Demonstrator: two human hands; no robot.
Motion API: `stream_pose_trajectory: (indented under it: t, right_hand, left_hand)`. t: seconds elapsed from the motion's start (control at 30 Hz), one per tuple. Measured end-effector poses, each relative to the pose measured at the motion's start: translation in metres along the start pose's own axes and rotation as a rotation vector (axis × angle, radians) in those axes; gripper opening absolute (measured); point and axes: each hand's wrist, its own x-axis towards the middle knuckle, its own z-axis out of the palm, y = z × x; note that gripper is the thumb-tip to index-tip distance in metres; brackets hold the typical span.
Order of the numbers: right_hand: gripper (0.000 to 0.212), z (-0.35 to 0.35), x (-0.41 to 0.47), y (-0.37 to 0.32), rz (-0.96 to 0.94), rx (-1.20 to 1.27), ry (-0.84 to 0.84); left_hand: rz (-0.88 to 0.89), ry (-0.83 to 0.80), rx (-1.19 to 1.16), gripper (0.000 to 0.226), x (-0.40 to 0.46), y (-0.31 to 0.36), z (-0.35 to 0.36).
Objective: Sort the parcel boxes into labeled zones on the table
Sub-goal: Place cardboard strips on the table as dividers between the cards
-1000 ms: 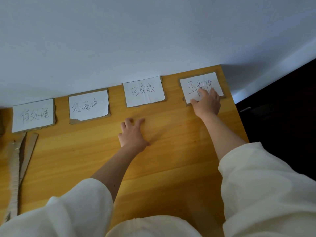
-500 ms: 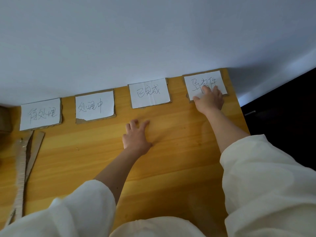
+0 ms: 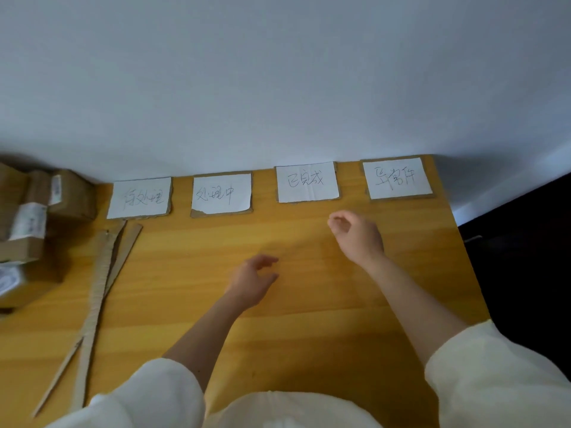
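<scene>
Boxes (image 3: 34,230) sit stacked at the far left edge of the worktop (image 3: 309,319), well apart from both hands, which hold nothing. They are brown, taped, with white stickers; blur hides which way each one points. Beside them two long cardboard strips (image 3: 102,291) lie on the wood, their long axes running from the far side toward the person, leaning slightly left at the near end.

Along the wall (image 3: 278,72) four paper labels on cardboard lie flat in a row with handwriting facing the person: first label (image 3: 139,197) nearest the boxes, second label (image 3: 221,194), third label (image 3: 307,182), fourth label (image 3: 397,178) at the right corner.

Left hand (image 3: 251,281) hovers over the middle of the worktop, near side of the second and third labels, fingers loosely curled, thumb apart. Right hand (image 3: 357,234) is raised just in front of the third and fourth labels, touching neither, fingers relaxed and bent, thumb near the forefinger, pinching nothing. Both forearms are bare, reaching out from cream sleeves (image 3: 494,381).
</scene>
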Motion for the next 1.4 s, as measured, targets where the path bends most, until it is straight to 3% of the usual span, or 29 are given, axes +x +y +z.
stream_pose_trajectory:
  t: [0.37,0.57,0.73,0.87,0.97,1.27,1.4]
  right_hand:
    - [0.025,0.097,-0.096,-0.094,-0.006,0.128,-0.298]
    - [0.018,0.169,-0.131,-0.147,0.078,0.175,-0.433]
    - [0.009,0.234,-0.160,-0.196,0.184,0.247,-0.474]
    - [0.013,0.289,-0.173,-0.235,0.248,0.258,-0.488]
    - [0.017,0.321,-0.175,-0.257,0.293,0.251,-0.480]
    - [0.039,0.373,-0.163,-0.300,0.376,0.204,-0.348]
    - [0.043,0.387,-0.161,-0.313,0.395,0.224,-0.340]
  left_hand:
    - [-0.069,0.264,-0.198,0.015,-0.091,-0.107,-0.057]
    - [-0.137,0.457,-0.260,0.011,-0.124,-0.178,-0.099]
    - [-0.217,0.603,-0.253,0.027,-0.146,-0.244,-0.135]
    - [-0.298,0.556,-0.132,0.053,-0.149,-0.296,-0.161]
    - [-0.261,0.503,-0.070,0.066,-0.145,-0.322,-0.169]
    - [-0.177,0.383,0.048,0.070,-0.129,-0.342,-0.178]
    - [-0.192,0.318,-0.011,0.068,-0.130,-0.348,-0.183]
